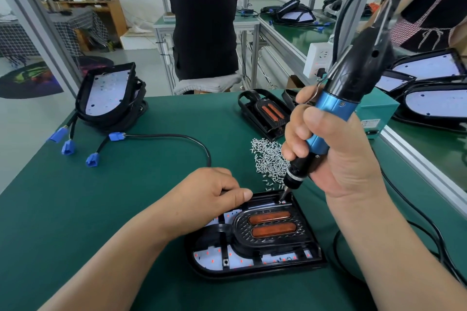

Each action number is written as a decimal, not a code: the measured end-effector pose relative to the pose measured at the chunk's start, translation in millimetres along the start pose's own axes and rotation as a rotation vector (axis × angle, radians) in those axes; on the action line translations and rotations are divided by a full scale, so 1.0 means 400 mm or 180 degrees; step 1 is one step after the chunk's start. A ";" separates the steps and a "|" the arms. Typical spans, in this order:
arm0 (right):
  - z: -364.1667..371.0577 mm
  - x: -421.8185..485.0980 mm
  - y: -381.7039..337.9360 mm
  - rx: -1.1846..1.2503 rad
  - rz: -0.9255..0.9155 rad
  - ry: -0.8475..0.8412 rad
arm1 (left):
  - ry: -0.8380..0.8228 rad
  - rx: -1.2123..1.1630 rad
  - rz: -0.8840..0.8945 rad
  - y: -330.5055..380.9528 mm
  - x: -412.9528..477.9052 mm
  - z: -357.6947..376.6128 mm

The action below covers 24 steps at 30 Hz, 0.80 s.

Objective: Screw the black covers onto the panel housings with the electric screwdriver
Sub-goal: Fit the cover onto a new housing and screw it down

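Note:
A black panel housing point(255, 264) lies on the green mat near me. A black cover point(270, 232) with two orange lenses sits in it. My right hand point(336, 154) grips the blue and black electric screwdriver point(336, 98), held tilted. Its bit rests on a screw point(282, 201) at the cover's far edge. My left hand point(209, 194) rests on the housing's far left corner with curled fingers and the thumb laid along the rim. A pile of silver screws point(269, 156) lies just beyond the housing.
A stack of housings with cables and blue connectors point(108, 98) stands at the far left. More black covers point(265, 112) lie at the back. A teal box point(376, 116) and finished panels point(437, 103) are on the right. The screwdriver's cable point(414, 214) trails along the right. A person stands behind the bench.

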State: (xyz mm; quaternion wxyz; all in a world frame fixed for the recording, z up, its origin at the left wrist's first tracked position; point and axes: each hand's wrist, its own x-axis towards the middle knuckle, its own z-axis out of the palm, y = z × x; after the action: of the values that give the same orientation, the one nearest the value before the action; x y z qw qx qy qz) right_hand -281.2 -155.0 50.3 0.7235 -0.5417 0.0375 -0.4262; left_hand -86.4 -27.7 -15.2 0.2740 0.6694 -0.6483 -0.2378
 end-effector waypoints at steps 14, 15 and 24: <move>0.000 0.026 0.014 -0.0044 0.0189 -0.0284 | 0.0006 0.0137 0.0028 0.011 -0.002 -0.005; -0.006 0.026 0.016 -0.0013 0.0177 -0.0316 | 0.0005 0.0160 0.0030 0.012 -0.002 -0.005; -0.059 0.020 0.019 0.0600 -0.0190 0.0143 | 0.0039 -0.0082 -0.0048 0.008 -0.012 -0.014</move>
State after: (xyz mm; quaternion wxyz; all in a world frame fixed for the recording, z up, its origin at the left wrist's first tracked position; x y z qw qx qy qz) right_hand -284.0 -177.5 37.5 0.7573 -0.4624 -0.0027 -0.4612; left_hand -85.4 -22.7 -9.0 0.2848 0.6722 -0.6383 -0.2441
